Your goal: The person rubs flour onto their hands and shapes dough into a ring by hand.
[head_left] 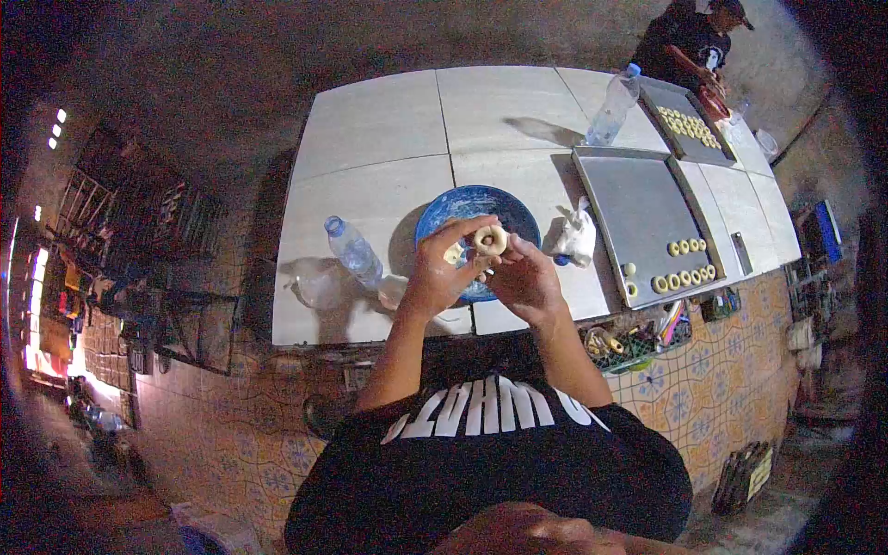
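A pale dough ring (490, 240) is held up between my two hands, above a blue bowl (476, 200) with whitish smears inside. My left hand (446, 268) grips its left side, fingers curved over the top. On the right side, my right hand (529, 277) pinches the same ring with thumb and fingers. Part of a pale dough piece (454, 253) shows behind my left hand. To the right of the bowl lies a knotted plastic bag (575, 235) with something white in it. A metal tray (638, 203) farther right carries several dough rings (684, 279) near its front edge.
An open clear bottle (353, 252) stands left of the bowl. A capped bottle (614, 105) is at the tray's far left corner. Another person (694, 46) is by a second tray (684, 120) of dough rings. A green basket (638, 349) sits below the table's front edge.
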A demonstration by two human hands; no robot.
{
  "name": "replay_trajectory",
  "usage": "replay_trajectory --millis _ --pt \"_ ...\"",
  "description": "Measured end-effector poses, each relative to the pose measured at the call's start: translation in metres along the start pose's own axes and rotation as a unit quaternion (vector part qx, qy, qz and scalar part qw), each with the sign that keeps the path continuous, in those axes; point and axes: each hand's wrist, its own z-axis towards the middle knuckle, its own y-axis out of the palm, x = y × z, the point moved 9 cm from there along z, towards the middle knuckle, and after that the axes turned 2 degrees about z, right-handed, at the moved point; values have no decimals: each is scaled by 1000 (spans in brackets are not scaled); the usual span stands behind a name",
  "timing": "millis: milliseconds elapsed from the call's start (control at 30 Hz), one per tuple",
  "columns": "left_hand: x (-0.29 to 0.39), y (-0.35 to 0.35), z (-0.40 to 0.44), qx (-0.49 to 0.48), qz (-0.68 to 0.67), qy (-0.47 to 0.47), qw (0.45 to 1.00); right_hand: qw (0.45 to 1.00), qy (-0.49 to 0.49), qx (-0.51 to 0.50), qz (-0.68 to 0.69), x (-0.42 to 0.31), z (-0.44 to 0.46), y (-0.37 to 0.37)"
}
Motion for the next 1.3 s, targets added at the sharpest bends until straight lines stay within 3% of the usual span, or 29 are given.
replay_trajectory --millis 100,233,267,367,433,500,533,633,667,767,800,833,867,933,967,1033,1067,1167,1200,1233,1300 --pt "-4 -2 -4 3 -5 -34 999 999 -4 -45 -1 1 -1 4" --pt "1 -4 -7 -5 42 52 998 999 7 41 25 7 2 -18" --pt "-2 -4 -9 -14 42 52 998 1000 -1 -3 26 6 4 -12" --pt "-20 -12 -15 29 -14 -26 999 997 -46 48 -26 8 6 -16" --pt "-22 -12 -21 45 -87 -45 994 985 -103 18 -139 5 6 -4" --pt "-17 -9 -24 74 -169 -45 982 934 -194 -10 -301 -4 2 16" --pt "-12 -12 -23 72 -81 -3 994 832 -254 -19 -493 -11 -4 27" --pt "-25 -9 -25 71 -245 -73 964 622 -373 7 -688 -12 -14 47" --pt "-36 -7 -30 72 -297 -89 948 674 -339 -5 -656 -9 -9 42" --pt "-40 -20 -35 60 -242 -93 964 812 -223 -36 -539 6 4 25" --pt "-43 -23 -38 64 -227 -86 968 928 -136 -15 -346 20 14 15" --pt "-45 -26 -40 62 -208 -80 973 989 -8 61 -135 38 15 10" --pt "-45 -30 -42 59 -189 -74 977 997 54 34 -36 50 16 12" --pt "-47 -40 -46 39 -120 -63 990 993 108 36 23 64 16 12" --pt "-52 -41 -49 29 -149 -73 986 989 134 40 52 70 16 13" --pt "-61 -42 -55 5 -207 -94 974 990 111 90 12 75 12 23" --pt "-53 -50 -52 23 -133 -23 991 991 100 90 -26 77 13 22" --pt "-66 -53 -52 74 -194 -46 977 980 -4 73 -183 78 21 16" --pt "-74 -49 -51 105 -271 -45 956 964 -59 35 -257 79 24 21" --pt "-86 -45 -53 124 -339 -80 929 901 -128 31 -413 72 21 26" --pt "-110 -39 -59 159 -469 -146 857 688 -252 16 -681 70 11 51"
